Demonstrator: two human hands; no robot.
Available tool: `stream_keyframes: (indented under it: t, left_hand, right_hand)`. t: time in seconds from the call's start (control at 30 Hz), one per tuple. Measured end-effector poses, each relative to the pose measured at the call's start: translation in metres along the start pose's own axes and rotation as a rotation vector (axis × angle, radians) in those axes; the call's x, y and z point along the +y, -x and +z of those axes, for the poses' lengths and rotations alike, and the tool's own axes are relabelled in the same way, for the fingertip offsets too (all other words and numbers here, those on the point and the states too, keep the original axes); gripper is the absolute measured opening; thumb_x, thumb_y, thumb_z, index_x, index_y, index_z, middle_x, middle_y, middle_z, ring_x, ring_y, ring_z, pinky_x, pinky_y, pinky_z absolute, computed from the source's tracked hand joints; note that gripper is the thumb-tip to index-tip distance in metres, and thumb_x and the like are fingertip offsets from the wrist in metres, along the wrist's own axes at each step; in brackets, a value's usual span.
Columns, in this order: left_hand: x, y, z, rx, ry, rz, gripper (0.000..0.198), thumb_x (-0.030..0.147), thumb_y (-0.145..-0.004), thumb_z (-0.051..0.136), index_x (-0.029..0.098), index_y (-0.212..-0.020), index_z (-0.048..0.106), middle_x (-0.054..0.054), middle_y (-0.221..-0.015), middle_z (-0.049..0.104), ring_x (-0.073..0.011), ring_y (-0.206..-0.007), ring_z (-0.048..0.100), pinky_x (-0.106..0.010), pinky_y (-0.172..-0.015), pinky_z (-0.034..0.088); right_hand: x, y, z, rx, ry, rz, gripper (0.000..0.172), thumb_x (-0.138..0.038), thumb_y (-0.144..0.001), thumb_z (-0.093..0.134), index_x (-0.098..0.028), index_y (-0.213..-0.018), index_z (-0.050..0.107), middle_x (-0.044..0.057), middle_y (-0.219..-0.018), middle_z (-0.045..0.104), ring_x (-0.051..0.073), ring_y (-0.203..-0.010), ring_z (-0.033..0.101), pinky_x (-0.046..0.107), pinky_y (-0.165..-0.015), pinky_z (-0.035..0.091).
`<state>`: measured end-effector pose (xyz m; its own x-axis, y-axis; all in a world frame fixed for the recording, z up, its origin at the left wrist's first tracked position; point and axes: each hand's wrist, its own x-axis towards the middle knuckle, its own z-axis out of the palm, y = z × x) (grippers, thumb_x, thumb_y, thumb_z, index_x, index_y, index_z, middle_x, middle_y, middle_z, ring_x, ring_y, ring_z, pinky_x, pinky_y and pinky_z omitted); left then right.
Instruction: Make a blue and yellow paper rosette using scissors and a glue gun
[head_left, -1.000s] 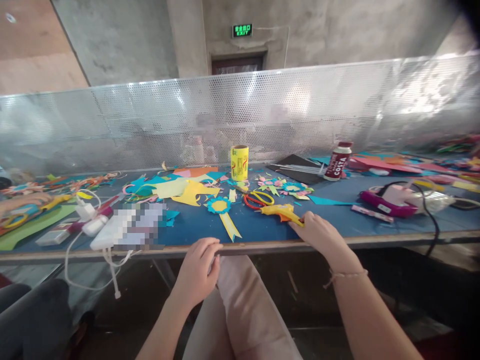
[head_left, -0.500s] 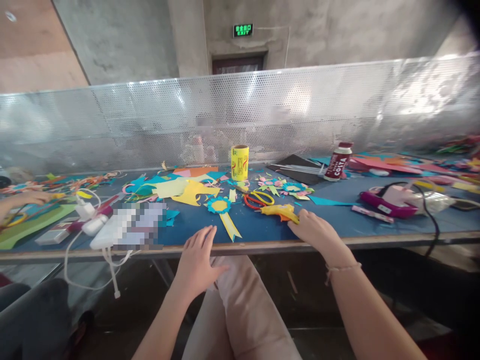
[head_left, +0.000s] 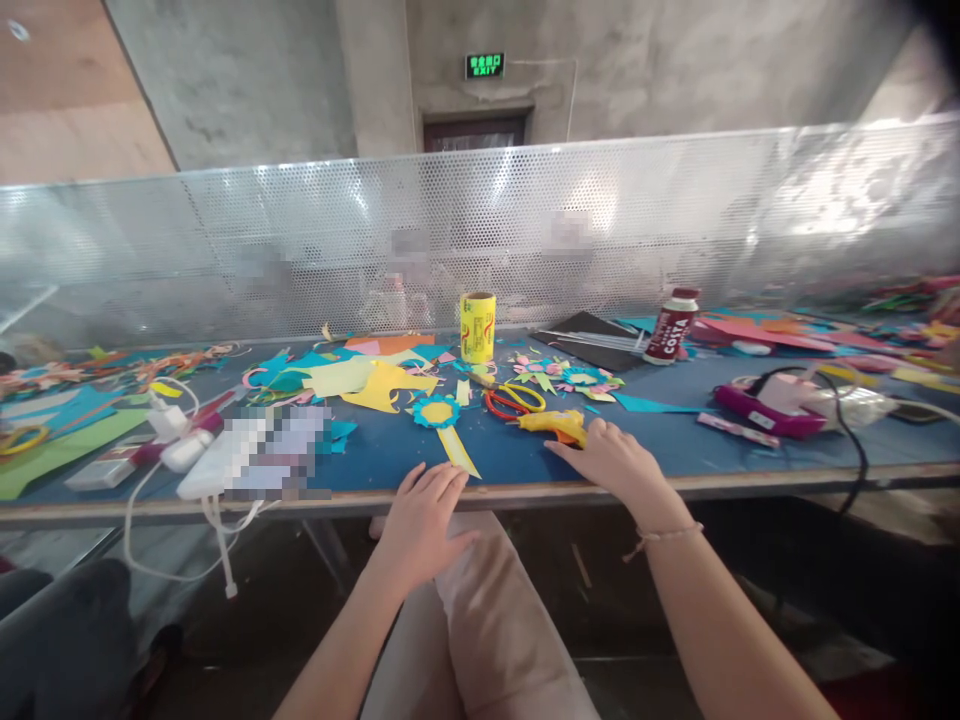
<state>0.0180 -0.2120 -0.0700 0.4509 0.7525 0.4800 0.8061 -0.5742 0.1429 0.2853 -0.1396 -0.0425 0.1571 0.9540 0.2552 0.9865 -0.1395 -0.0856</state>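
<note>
A paper rosette (head_left: 436, 411) with a blue ruffled rim and yellow centre lies on the blue table, its yellow and white tail (head_left: 456, 449) pointing toward me. My left hand (head_left: 427, 520) rests at the table's front edge, fingers spread, fingertips beside or on the end of the tail. My right hand (head_left: 611, 458) is over the rear end of a yellow glue gun (head_left: 553, 424), thumb apart from the fingers; the hand partly hides the tool. Red and yellow-handled scissors (head_left: 516, 400) lie just behind the glue gun.
A yellow tape roll (head_left: 478, 328) stands upright behind the scissors. Paper scraps (head_left: 337, 376) spread left of it. A Costa bottle (head_left: 672, 327) and purple power strip (head_left: 769, 411) are on the right. White cables (head_left: 131, 530) hang over the front edge at left.
My left hand has moved right, to the tail's end. My right hand's thumb has opened away from the glue gun. Another person's hand has left the far left.
</note>
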Motion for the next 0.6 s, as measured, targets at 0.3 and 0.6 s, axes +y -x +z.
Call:
stream_keyframes:
  t: [0.3, 0.6]
  left_hand:
    - [-0.002, 0.005, 0.006, -0.034, -0.052, 0.017, 0.062, 0.042, -0.078, 0.058, 0.016, -0.132, 0.043, -0.010, -0.133, 0.050, -0.0238, -0.125, 0.042, -0.044, -0.108, 0.029]
    - [-0.005, 0.008, 0.010, 0.009, -0.003, 0.019, 0.059, 0.037, -0.078, 0.057, 0.016, -0.131, 0.042, -0.011, -0.133, 0.051, -0.0235, -0.125, 0.043, -0.043, -0.106, 0.031]
  right_hand:
    - [-0.004, -0.002, 0.004, 0.014, -0.043, 0.029, 0.049, -0.054, -0.075, 0.048, -0.014, -0.101, 0.058, 0.018, -0.097, 0.061, 0.033, -0.093, 0.059, 0.040, -0.074, 0.044]
    - [-0.004, 0.005, -0.012, 0.034, -0.082, 0.111, 0.042, -0.046, -0.076, 0.044, -0.011, -0.097, 0.055, 0.015, -0.084, 0.065, 0.028, -0.080, 0.063, 0.033, -0.064, 0.041]
